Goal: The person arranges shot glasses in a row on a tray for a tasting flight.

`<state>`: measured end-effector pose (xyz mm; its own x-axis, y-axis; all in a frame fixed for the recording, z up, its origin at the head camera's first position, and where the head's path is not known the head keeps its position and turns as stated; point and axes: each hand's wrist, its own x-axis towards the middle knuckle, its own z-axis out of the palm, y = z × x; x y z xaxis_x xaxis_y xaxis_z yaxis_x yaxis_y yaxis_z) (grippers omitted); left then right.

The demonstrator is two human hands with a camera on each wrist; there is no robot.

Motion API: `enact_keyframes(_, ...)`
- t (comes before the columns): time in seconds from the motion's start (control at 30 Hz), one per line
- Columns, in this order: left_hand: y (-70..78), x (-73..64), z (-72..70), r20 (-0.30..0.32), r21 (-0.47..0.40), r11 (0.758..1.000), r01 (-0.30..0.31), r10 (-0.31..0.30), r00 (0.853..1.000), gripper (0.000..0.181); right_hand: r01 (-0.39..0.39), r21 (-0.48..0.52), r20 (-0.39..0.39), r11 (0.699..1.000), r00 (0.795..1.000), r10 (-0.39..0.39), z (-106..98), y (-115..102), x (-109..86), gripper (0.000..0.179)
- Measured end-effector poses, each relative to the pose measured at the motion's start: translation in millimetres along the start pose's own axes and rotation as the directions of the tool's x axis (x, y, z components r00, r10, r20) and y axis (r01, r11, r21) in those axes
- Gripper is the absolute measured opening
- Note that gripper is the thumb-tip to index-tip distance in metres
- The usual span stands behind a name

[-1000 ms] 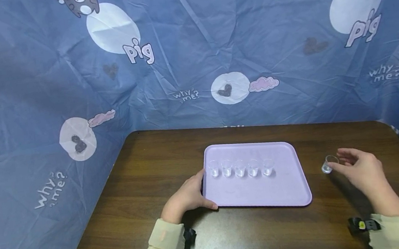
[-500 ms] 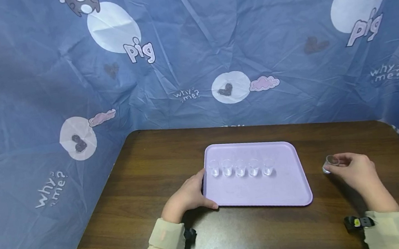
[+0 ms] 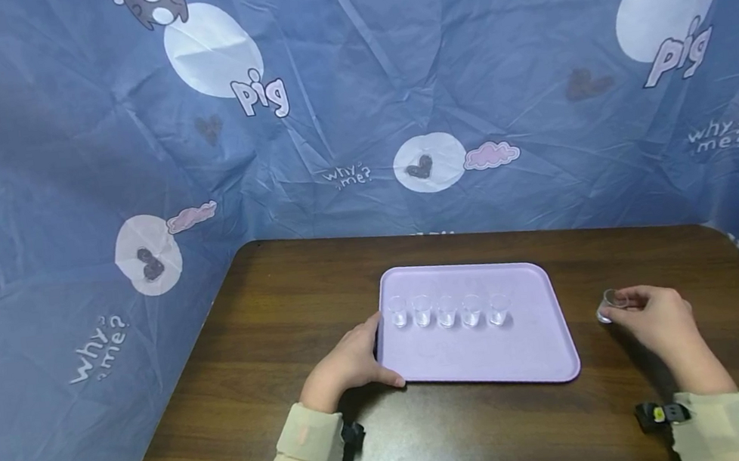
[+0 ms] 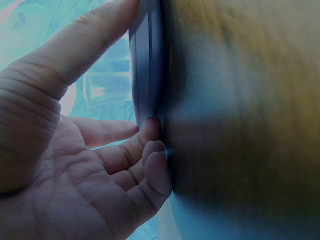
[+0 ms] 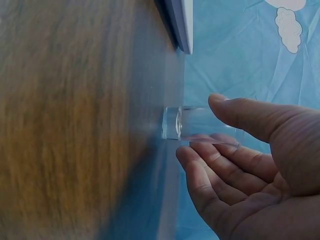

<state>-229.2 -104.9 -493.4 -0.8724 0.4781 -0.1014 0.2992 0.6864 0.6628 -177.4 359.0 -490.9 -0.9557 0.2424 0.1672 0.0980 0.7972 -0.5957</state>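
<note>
At the right of the head view, my right hand (image 3: 660, 319) pinches a small clear shot glass (image 3: 604, 312) between thumb and fingers. In the right wrist view this shot glass (image 5: 172, 124) has its thick base at the wooden surface. My left hand (image 3: 349, 362) grips the near left corner of a lilac tray (image 3: 480, 361), thumb at the front side and fingers along the left side. The left wrist view shows the fingertips against the tray's edge (image 4: 144, 65). Several like shot glasses (image 3: 447, 314) stand upright in a row across the tray.
The tray lies on a brown wooden table (image 3: 269, 310) with rounded far corners. A blue printed cloth (image 3: 331, 136) hangs behind the table and along its left side. Bare tray surface lies in front of the row and to its right.
My right hand has shifted slightly left and its fingers have closed onto the shot glass, which stays in about the same place. The left hand and the tray have not visibly moved.
</note>
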Motion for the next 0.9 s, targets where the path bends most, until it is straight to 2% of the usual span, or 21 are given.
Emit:
enact_keyframes(0.3, -0.1, 0.2, 0.0, -0.001, 0.001, 1.0, -0.009, 0.009, 1.0, 0.12, 0.026, -0.01, -0.015, 1.0, 1.0, -0.026, 0.1, -10.5, -1.9, 0.043)
enact_keyframes(0.6, 0.9, -0.3, -0.1, -0.001, 0.0, 1.0, -0.006, 0.006, 1.0, 0.121, 0.075, 0.037, 0.008, 0.996, 0.997, -0.076, -0.4, -35.5, -3.3, 0.047)
enact_keyframes(0.9, 1.1, -1.2, 0.0, 0.004, 0.009, 1.0, -0.002, 0.002, 1.0, 0.12, 0.119, 0.077, 0.035, 0.99, 0.992, -0.121, 9.2, -57.5, -4.6, 0.04)
